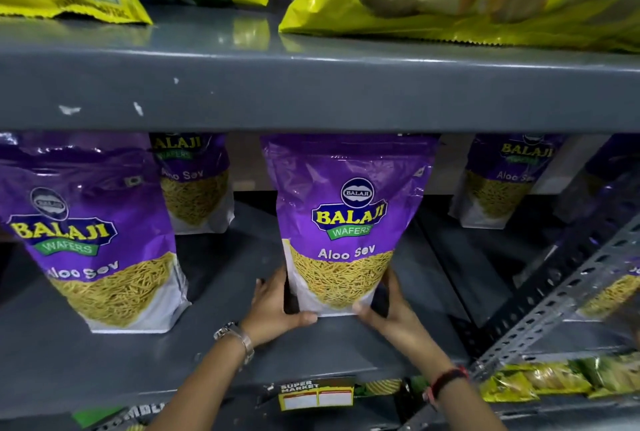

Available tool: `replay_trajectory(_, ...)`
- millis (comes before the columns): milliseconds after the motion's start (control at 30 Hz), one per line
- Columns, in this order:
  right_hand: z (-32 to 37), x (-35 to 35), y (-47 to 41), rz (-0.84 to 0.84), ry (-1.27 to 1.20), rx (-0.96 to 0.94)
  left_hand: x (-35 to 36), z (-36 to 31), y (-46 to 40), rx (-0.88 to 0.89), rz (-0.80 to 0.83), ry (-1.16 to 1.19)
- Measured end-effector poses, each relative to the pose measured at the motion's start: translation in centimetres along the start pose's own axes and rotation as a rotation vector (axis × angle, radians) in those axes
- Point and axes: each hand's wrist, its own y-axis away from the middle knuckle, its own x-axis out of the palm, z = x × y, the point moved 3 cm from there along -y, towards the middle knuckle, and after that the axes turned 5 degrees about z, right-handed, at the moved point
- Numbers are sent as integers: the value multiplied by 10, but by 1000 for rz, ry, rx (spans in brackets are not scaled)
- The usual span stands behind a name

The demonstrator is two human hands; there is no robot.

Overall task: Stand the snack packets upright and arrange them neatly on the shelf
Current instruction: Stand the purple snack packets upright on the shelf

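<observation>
A purple Aloo Sev packet (348,219) stands upright in the middle of the grey shelf (214,354). My left hand (275,306) grips its lower left corner and my right hand (389,309) grips its lower right corner, thumbs on the front. Another purple packet (93,233) stands upright at the front left. Two more upright packets stand further back, one behind on the left (194,181) and one at the back right (502,181).
The upper shelf's front edge (311,91) overhangs the packets' tops, with yellow and green packets (450,8) lying on it. A slotted metal upright (561,292) slants across the right. A price label (317,394) hangs on the shelf's front lip, with more packets (540,378) below.
</observation>
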Motion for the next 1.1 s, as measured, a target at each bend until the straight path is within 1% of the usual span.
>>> replay_trajectory(67,-10,-1,-5,3,215,44,5,1,-1,-40,-19,-105)
replay_trajectory(100,-13,-1,-7,-34,247,50,7,2,-1,-54,-55,-129)
replay_trajectory(200,-16,-3,-7,-111,236,62,11,1,1,-65,-128,-156)
replay_trajectory(367,-24,-16,8,-162,309,44,24,-2,7,-57,-123,-254)
replay_trajectory(500,-24,-22,16,-175,296,-6,31,-1,13,-20,-117,-271)
replay_trajectory(700,-24,-24,19,-190,332,-21,32,-1,16,4,-127,-254)
replay_trajectory(1100,-25,-26,21,-202,319,38,36,1,13,-37,-117,-340)
